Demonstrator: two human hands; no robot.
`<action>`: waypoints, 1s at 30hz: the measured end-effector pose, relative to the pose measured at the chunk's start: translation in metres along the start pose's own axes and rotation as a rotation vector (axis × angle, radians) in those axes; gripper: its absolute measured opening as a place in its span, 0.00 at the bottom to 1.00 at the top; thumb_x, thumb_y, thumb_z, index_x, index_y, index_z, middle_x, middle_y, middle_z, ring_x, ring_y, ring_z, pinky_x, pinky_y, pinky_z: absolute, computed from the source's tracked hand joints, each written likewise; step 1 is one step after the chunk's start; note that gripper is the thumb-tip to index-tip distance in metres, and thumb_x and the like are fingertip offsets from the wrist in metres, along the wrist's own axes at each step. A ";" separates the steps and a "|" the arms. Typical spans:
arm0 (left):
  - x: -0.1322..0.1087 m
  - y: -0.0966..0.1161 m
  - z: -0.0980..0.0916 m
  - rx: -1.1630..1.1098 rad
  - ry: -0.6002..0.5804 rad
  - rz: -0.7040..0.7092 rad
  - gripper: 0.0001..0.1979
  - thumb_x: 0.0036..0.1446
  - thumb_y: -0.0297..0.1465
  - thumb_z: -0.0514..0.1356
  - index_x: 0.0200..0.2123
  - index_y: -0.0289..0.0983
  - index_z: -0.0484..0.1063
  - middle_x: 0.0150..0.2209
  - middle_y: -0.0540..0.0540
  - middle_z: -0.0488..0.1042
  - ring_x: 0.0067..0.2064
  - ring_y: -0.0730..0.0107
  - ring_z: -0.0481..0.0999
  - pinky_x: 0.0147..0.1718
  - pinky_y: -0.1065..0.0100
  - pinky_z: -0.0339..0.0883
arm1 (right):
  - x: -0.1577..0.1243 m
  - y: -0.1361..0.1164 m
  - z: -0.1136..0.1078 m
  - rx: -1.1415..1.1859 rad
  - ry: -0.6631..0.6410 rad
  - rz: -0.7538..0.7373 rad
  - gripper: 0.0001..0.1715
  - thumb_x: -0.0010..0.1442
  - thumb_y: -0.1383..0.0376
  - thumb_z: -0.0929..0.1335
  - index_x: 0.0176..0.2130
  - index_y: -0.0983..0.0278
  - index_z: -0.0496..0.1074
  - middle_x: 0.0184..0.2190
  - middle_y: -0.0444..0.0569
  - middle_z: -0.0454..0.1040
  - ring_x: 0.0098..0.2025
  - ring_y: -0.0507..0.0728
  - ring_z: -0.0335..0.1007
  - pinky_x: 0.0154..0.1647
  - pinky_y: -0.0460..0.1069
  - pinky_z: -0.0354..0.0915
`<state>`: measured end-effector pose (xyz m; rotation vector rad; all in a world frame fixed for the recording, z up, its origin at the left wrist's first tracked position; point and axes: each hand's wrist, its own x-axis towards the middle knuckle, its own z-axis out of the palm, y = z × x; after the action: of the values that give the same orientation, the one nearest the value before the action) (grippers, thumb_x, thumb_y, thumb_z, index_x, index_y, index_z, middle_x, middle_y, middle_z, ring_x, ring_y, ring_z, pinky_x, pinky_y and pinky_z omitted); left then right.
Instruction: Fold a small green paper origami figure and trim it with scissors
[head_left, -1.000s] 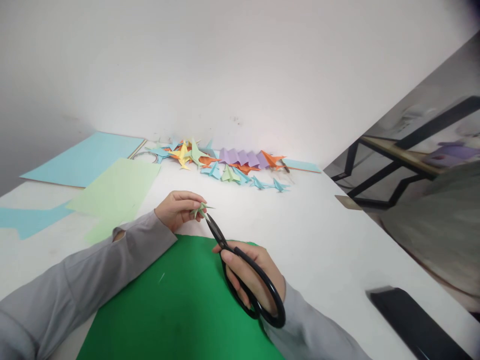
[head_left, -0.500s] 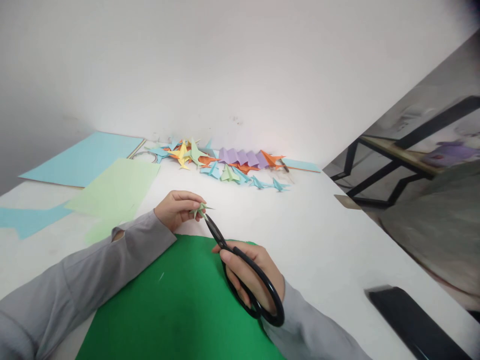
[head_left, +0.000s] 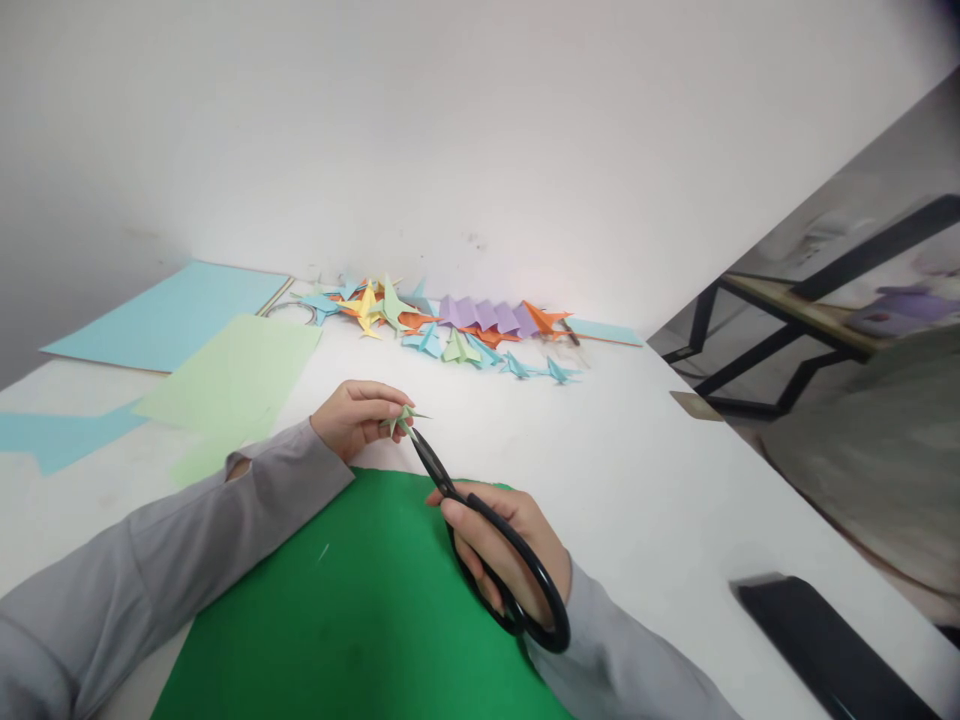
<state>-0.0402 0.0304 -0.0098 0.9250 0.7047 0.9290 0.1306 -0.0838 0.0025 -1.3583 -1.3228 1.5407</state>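
My left hand (head_left: 364, 412) pinches a small light green folded paper figure (head_left: 406, 418), with its thin points sticking out past the fingertips. Black-handled scissors (head_left: 480, 545) are in my right hand (head_left: 510, 535), its fingers through and around the loops. The blade tips reach up to the lower point of the green figure; whether the paper lies between them I cannot make out. Beneath both hands lies a green sheet (head_left: 337, 610), with a tiny pale sliver on it.
At the back, against the wall, lies a row of folded paper figures (head_left: 367, 305) and a purple pleated paper (head_left: 487, 315). Blue sheets (head_left: 165, 315) and a light green sheet (head_left: 232, 385) are at left. A black object (head_left: 832, 640) rests at the right edge.
Hardly anything differs. Both hands, the green paper figure and the scissors keep almost the same places, with only a very slight shift of the view.
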 end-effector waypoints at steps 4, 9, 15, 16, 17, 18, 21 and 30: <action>0.000 0.000 0.001 0.000 0.007 -0.006 0.06 0.34 0.24 0.65 0.22 0.30 0.76 0.19 0.43 0.75 0.22 0.70 0.73 0.21 0.70 0.66 | 0.000 0.000 -0.001 -0.017 -0.013 -0.016 0.22 0.53 0.49 0.64 0.30 0.66 0.67 0.09 0.35 0.55 0.07 0.44 0.49 0.06 0.39 0.46; 0.000 0.000 0.001 0.003 0.002 0.000 0.06 0.34 0.23 0.65 0.22 0.30 0.76 0.20 0.43 0.75 0.22 0.70 0.73 0.21 0.70 0.66 | 0.000 0.000 0.000 -0.008 -0.008 -0.013 0.21 0.53 0.49 0.64 0.26 0.65 0.64 0.08 0.35 0.54 0.07 0.44 0.48 0.06 0.40 0.45; 0.000 0.000 0.001 0.004 0.006 0.001 0.06 0.33 0.23 0.65 0.22 0.30 0.76 0.20 0.43 0.75 0.22 0.70 0.73 0.21 0.70 0.67 | -0.001 -0.001 0.000 0.007 -0.015 -0.011 0.21 0.53 0.50 0.63 0.24 0.65 0.62 0.08 0.34 0.54 0.07 0.43 0.48 0.07 0.39 0.45; 0.000 0.000 0.001 0.003 0.005 0.001 0.06 0.33 0.24 0.65 0.22 0.30 0.76 0.20 0.43 0.75 0.22 0.70 0.73 0.21 0.70 0.67 | -0.001 -0.001 0.000 0.005 -0.013 -0.009 0.21 0.53 0.50 0.64 0.25 0.65 0.63 0.08 0.34 0.54 0.07 0.43 0.48 0.07 0.39 0.45; 0.000 0.000 0.001 0.002 0.004 0.000 0.06 0.33 0.24 0.65 0.22 0.30 0.76 0.20 0.43 0.75 0.22 0.70 0.73 0.21 0.70 0.67 | -0.001 -0.002 0.000 0.003 -0.008 -0.006 0.21 0.53 0.50 0.64 0.25 0.65 0.63 0.08 0.34 0.54 0.07 0.43 0.48 0.06 0.39 0.45; 0.000 0.000 0.001 0.000 0.003 -0.001 0.06 0.33 0.24 0.65 0.22 0.30 0.76 0.20 0.43 0.75 0.22 0.70 0.73 0.21 0.70 0.67 | -0.001 -0.002 0.000 0.003 -0.004 -0.003 0.21 0.53 0.50 0.64 0.25 0.65 0.63 0.08 0.34 0.54 0.07 0.44 0.48 0.06 0.39 0.45; 0.000 0.001 0.001 -0.004 0.002 0.000 0.06 0.33 0.24 0.65 0.22 0.30 0.76 0.19 0.43 0.75 0.21 0.70 0.73 0.21 0.70 0.67 | -0.001 -0.003 0.001 0.009 0.006 0.003 0.21 0.52 0.49 0.64 0.25 0.65 0.63 0.08 0.34 0.53 0.07 0.44 0.48 0.06 0.40 0.45; -0.001 0.000 0.001 0.002 -0.002 0.003 0.06 0.34 0.24 0.65 0.22 0.30 0.76 0.20 0.43 0.75 0.21 0.70 0.72 0.22 0.69 0.66 | -0.002 -0.002 0.002 -0.002 0.021 -0.009 0.21 0.53 0.49 0.63 0.23 0.65 0.62 0.08 0.34 0.53 0.07 0.43 0.47 0.06 0.40 0.45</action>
<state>-0.0398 0.0295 -0.0093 0.9287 0.7034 0.9298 0.1292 -0.0853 0.0043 -1.3645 -1.3167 1.5149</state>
